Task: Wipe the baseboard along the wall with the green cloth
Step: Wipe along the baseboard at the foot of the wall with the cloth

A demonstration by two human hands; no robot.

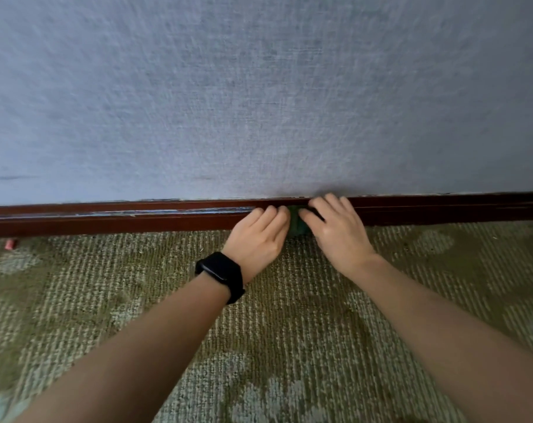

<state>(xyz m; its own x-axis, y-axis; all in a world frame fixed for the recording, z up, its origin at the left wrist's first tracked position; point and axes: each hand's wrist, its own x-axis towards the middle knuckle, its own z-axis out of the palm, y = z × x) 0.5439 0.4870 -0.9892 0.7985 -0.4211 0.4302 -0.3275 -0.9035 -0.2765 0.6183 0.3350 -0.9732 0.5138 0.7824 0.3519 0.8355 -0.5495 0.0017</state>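
A dark red-brown baseboard point(137, 219) runs along the foot of a grey-blue textured wall point(259, 102). A pale dusty streak shows on its ledge left of my hands. The green cloth point(296, 222) is bunched against the baseboard, only a small patch showing between my hands. My left hand point(259, 236), with a black watch on its wrist, has its fingers curled over the cloth's left side. My right hand point(338, 230) grips the cloth's right side, its fingers reaching up onto the baseboard's top edge. Most of the cloth is hidden.
Green and beige patterned carpet point(259, 346) covers the floor up to the baseboard. A small red object point(10, 244) lies on the carpet at the far left near the wall. The baseboard continues to both frame edges.
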